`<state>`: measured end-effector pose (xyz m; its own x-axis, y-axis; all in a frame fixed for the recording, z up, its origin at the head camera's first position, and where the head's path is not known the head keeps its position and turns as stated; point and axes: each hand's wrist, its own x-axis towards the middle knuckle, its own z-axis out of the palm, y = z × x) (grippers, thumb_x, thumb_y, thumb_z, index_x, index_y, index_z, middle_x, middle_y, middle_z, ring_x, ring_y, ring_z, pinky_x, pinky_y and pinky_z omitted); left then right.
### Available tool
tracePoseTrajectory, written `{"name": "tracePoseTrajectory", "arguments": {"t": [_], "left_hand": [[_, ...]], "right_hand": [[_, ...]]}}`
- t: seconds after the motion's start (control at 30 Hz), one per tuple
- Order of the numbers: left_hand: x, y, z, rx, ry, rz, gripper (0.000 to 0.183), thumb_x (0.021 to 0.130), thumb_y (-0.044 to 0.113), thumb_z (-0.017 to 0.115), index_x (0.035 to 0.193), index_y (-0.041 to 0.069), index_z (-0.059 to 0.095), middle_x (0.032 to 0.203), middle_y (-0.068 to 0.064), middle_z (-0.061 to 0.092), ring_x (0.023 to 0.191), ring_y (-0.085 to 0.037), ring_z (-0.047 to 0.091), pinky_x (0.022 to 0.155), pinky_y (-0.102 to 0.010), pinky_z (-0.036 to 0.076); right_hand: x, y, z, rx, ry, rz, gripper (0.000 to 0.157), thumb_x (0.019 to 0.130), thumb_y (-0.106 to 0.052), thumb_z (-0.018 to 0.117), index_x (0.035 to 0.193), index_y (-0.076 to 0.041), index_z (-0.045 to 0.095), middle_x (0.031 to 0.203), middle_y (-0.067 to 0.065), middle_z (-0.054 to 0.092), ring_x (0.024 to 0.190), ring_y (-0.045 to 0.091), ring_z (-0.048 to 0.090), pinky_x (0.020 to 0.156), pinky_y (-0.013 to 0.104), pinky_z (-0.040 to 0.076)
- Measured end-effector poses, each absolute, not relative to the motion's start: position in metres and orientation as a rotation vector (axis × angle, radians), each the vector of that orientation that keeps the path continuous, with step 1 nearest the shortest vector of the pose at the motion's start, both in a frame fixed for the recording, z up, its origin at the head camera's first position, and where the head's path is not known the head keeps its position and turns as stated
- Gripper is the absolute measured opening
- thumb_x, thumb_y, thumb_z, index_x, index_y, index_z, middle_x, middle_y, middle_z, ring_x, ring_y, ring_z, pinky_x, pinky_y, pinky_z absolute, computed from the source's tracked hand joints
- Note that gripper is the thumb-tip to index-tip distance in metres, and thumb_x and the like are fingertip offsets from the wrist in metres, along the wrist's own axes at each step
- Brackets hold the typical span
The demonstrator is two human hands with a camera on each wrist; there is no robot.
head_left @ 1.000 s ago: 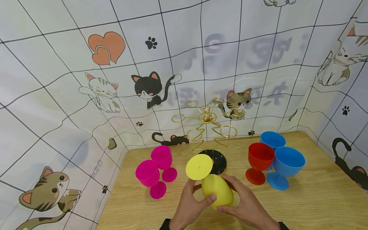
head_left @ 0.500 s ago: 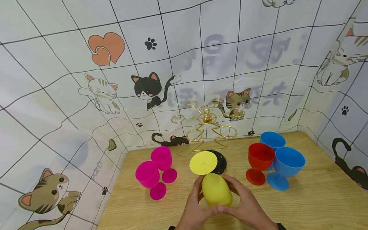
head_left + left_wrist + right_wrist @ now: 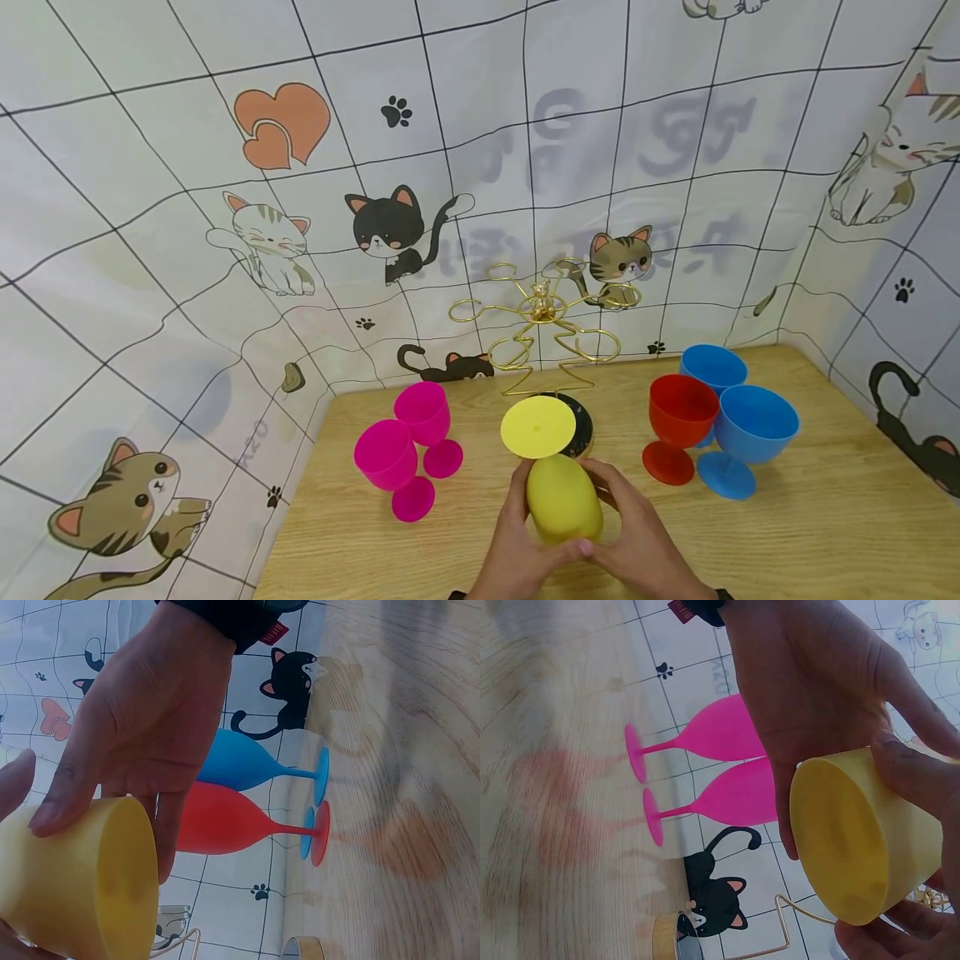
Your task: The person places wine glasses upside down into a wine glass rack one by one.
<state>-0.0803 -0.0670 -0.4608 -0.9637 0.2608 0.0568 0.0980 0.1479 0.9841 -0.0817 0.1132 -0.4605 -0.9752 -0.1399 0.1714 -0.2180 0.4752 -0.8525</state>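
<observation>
While I stand watching, a yellow goblet (image 3: 566,500) is held upside down in mid-air above the table, tilted so that its round foot (image 3: 537,427) leans away from the person. The left hand (image 3: 517,533) and the right hand (image 3: 637,525) grip its bowl from either side, fingers curled round it and thumbs meeting on the near side (some fingertips hide behind the bowl, so I cannot tell how they lie). Both wrist views show the open mouth facing down, well apart from the wooden table (image 3: 825,542).

Just beyond the goblet is a black round base (image 3: 581,425), partly covered by the yellow foot, with a gold wire rack (image 3: 542,321) rising from it in loops. To the person's left, two pink goblets (image 3: 385,454) stand upright, close together. To the right, a red goblet (image 3: 682,410) stands upright beside two blue goblets (image 3: 757,425). Behind everything hangs a white, grid-lined wall covering (image 3: 480,75) printed with cartoon cats, hearts and paw prints.
</observation>
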Motion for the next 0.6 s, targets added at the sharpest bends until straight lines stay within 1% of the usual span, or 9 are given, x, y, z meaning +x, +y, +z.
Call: {"name": "tracePoseTrajectory", "arguments": {"t": [0.1,0.2,0.33,0.47,0.57,0.6], "left_hand": [[-0.080,-0.065,-0.461,0.371,2.270,1.955,0.098,0.074,0.022,0.087,0.149,0.039,0.026,0.137,0.007,0.052,0.118,-0.011,0.054,0.103,-0.029,0.040],[-0.080,-0.063,-0.462,0.393,2.247,1.977,0.098,0.073,0.022,0.087,0.148,0.037,0.026,0.134,0.004,0.053,0.114,-0.011,0.057,0.099,-0.027,0.045],[-0.081,-0.060,-0.461,0.396,2.209,2.005,0.096,0.072,0.021,0.087,0.146,0.036,0.027,0.130,0.002,0.053,0.109,-0.014,0.060,0.093,-0.026,0.049],[-0.082,-0.057,-0.459,0.339,2.194,2.021,0.095,0.071,0.023,0.088,0.144,0.038,0.028,0.129,0.004,0.053,0.108,-0.014,0.060,0.092,-0.026,0.048],[-0.083,-0.055,-0.457,0.300,2.191,2.051,0.094,0.069,0.023,0.089,0.142,0.038,0.031,0.129,0.004,0.055,0.107,-0.016,0.060,0.091,-0.027,0.049],[-0.084,-0.055,-0.457,0.289,2.178,2.071,0.093,0.069,0.021,0.089,0.141,0.037,0.033,0.129,0.003,0.055,0.107,-0.016,0.060,0.090,-0.027,0.049]], "right_hand": [[-0.081,0.112,-0.462,0.324,-2.614,1.513,0.086,0.068,-0.044,0.087,0.140,-0.024,0.044,0.140,-0.006,0.053,0.125,0.021,0.057,0.101,0.046,0.050],[-0.080,0.112,-0.463,0.326,-2.599,1.484,0.084,0.069,-0.043,0.087,0.139,-0.024,0.044,0.139,-0.007,0.053,0.123,0.019,0.058,0.099,0.041,0.053],[-0.080,0.112,-0.464,0.335,-2.584,1.473,0.083,0.069,-0.040,0.087,0.138,-0.027,0.042,0.138,-0.007,0.053,0.123,0.019,0.058,0.098,0.039,0.054],[-0.080,0.113,-0.465,0.383,-2.564,1.459,0.082,0.070,-0.042,0.086,0.138,-0.030,0.042,0.138,-0.008,0.052,0.123,0.020,0.057,0.097,0.046,0.053],[-0.079,0.113,-0.466,0.439,-2.550,1.425,0.083,0.070,-0.043,0.086,0.139,-0.032,0.040,0.137,-0.013,0.051,0.123,0.015,0.056,0.095,0.043,0.054],[-0.079,0.114,-0.467,0.466,-2.536,1.418,0.085,0.069,-0.043,0.087,0.139,-0.032,0.040,0.137,-0.013,0.051,0.123,0.013,0.056,0.095,0.042,0.055]]}}
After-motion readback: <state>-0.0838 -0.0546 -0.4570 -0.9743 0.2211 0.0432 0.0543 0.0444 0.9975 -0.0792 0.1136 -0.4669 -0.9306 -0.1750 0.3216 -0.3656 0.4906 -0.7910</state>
